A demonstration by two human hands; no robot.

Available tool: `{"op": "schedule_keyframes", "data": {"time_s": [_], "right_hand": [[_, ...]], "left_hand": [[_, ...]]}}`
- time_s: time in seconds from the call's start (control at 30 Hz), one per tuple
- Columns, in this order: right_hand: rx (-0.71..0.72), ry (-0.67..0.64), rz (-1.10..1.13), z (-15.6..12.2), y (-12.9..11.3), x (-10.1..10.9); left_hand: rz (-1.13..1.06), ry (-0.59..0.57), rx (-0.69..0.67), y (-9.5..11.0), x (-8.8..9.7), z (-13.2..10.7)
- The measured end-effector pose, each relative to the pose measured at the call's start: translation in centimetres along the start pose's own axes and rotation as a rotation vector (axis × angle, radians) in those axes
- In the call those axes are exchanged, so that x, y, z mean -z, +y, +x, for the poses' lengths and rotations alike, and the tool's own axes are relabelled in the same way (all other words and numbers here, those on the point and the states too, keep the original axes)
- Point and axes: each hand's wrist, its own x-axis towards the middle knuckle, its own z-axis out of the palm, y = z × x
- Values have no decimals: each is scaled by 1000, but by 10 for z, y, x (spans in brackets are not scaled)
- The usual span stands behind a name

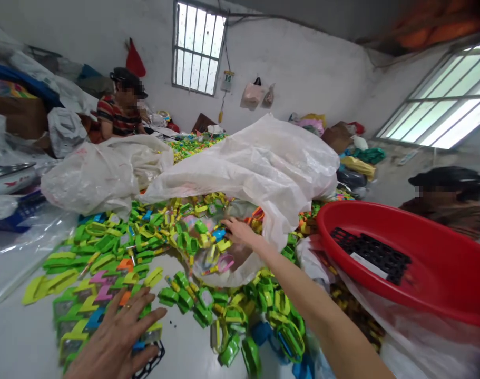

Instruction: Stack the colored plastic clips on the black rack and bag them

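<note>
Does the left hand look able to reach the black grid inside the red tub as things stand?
Probably not directly: the right arm stretches across between the left hand and the black grid, and the red tub stands well to the right. The tub's top is open, though.

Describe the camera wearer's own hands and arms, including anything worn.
Both hands are gloveless. The left hand seems to wear a thin ring; its forearm is out of frame. The right hand shows no clear ring, and the right forearm is bare, with no sleeve, watch or bracelet in view.
</note>
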Motion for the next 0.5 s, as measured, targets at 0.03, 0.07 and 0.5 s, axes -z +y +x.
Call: {"op": "schedule_keyframes", "data": {"time_s": [0.03,0.07,0.5], "right_hand": [[36,3,21,-9,-8,-3],[75,11,47,-18,-17,-6],[-112,124,-107,-35,14,47]], "left_hand": [[-25,-18,21,1,2,0],[-48,-33,35,1,4,-1],[-163,-82,191,-17,25,-2]]}}
